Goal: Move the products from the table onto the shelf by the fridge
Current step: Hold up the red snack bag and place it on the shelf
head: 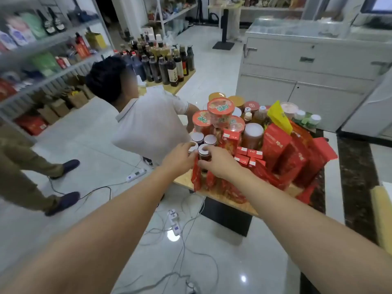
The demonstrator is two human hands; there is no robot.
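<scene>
A small wooden table (pixel 184 181) is packed with products: several dark jars with white lids, red-lidded tubs (pixel 220 110), red boxes and red bags (pixel 275 143). My left hand (pixel 179 159) curls round one white-lidded jar (pixel 192 147) at the table's near left corner. My right hand (pixel 218 161) grips the jar beside it (pixel 204 152), fingers round its dark body. Two more white-lidded jars (pixel 210 140) stand just behind. The white chest fridge (pixel 307 66) stands beyond the table.
A person in a white shirt (pixel 148 124) bends at the table's left side. Another person's legs (pixel 31 166) stand at far left. Power strips and cables (pixel 175 223) lie on the tiled floor. Shelving (pixel 42 66) with goods lines the left; bottles (pixel 165 64) stand beyond.
</scene>
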